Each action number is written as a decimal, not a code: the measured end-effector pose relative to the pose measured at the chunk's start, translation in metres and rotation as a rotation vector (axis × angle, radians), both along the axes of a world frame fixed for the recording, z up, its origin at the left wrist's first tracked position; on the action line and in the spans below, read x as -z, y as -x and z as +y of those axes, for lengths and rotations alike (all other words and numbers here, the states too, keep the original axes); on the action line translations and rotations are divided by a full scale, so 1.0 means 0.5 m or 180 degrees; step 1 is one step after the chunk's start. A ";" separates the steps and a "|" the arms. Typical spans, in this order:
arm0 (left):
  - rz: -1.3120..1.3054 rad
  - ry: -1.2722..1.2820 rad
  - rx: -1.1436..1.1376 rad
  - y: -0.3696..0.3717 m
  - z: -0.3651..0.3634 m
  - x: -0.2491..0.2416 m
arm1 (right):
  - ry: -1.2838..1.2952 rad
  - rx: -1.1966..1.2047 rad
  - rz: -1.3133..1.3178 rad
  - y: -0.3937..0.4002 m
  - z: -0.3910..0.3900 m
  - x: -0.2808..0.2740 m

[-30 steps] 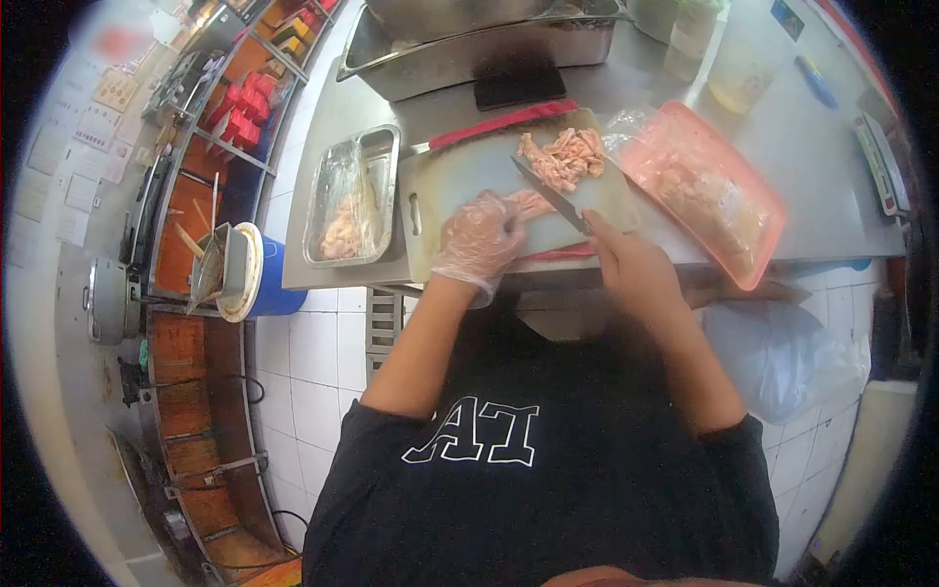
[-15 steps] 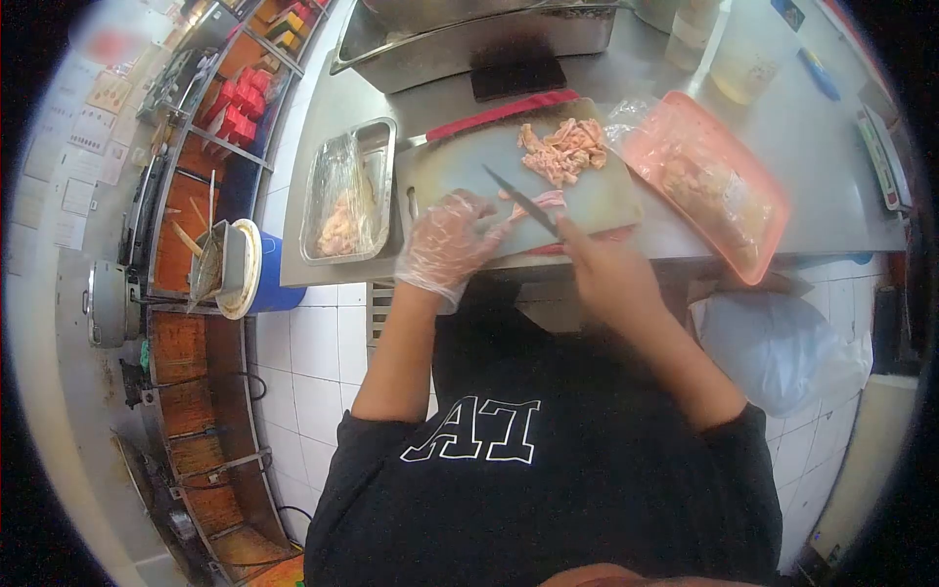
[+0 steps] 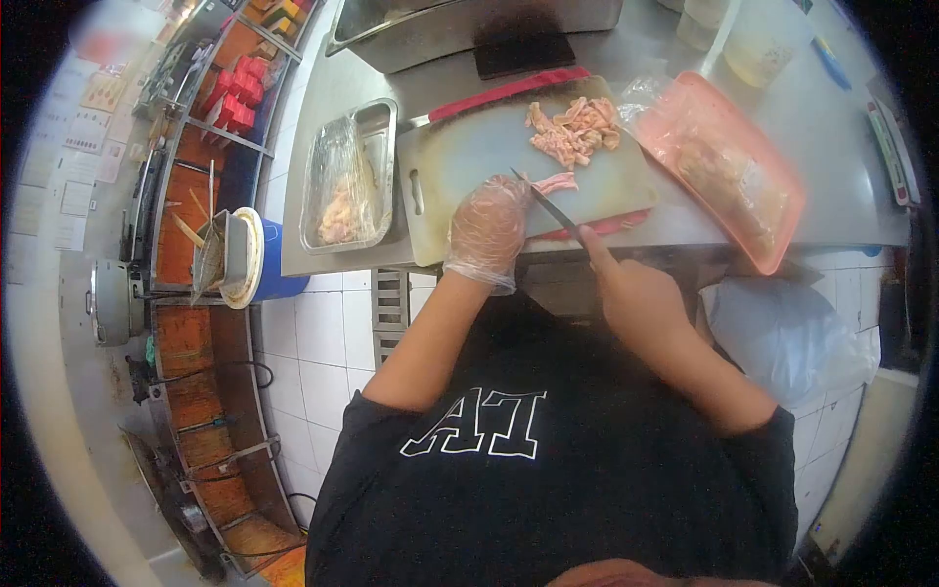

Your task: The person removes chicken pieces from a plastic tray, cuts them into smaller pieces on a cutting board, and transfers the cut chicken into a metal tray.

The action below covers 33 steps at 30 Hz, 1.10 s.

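Note:
My left hand [image 3: 489,225], in a clear plastic glove, rests on the light cutting board [image 3: 455,157] with its fingers curled together over the left end of a pale pink strip of raw meat [image 3: 558,183]. The fingertips are partly hidden by the glove and by the hand itself. Bare, my right hand [image 3: 621,284] is wrapped round the handle of a knife [image 3: 558,210]. The dark blade slants up and left across the strip, its tip close to my left fingers. A heap of cut raw meat pieces [image 3: 575,132] lies at the board's upper right.
Left of the board stands a metal tray [image 3: 389,147] with plastic-wrapped meat. A pink tray [image 3: 782,220] holding bagged meat is on the right. Behind are a red-handled long tool [image 3: 509,93] and a deep steel pan [image 3: 469,44]. A blue bucket [image 3: 279,259] stands lower left.
My left hand has moved right and up the board, its fingers now curled beside the blade. The knife has shifted slightly right. The whole view has shifted a little.

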<state>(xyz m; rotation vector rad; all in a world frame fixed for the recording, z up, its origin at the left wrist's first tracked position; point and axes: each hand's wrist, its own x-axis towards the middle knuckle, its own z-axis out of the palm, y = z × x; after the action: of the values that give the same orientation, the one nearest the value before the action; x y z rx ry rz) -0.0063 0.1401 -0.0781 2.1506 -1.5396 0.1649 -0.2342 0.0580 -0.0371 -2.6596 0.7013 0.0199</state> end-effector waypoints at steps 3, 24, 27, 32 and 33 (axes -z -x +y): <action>-0.0123 -0.0196 0.0003 -0.009 -0.004 0.004 | -0.0072 0.0014 0.0013 0.008 -0.004 0.005; -0.0817 -0.0430 -0.0065 -0.042 0.017 0.029 | -0.0127 -0.0069 0.0000 0.039 -0.018 -0.044; -0.1009 -0.0215 0.0157 -0.043 0.016 0.038 | -0.0161 0.0036 -0.0288 -0.011 -0.039 0.008; -0.1520 -0.1390 0.0175 -0.009 0.014 -0.039 | -0.0333 -0.0070 -0.0469 -0.084 -0.072 0.021; -0.1020 -0.1536 0.0191 -0.012 0.006 -0.049 | -0.0356 -0.0175 -0.0489 -0.097 -0.071 0.019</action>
<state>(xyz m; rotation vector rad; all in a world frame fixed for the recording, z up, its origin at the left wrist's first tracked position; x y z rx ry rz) -0.0003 0.1431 -0.0536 2.5355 -1.9874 0.1320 -0.1858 0.0223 -0.0466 -2.5403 0.5608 -0.1254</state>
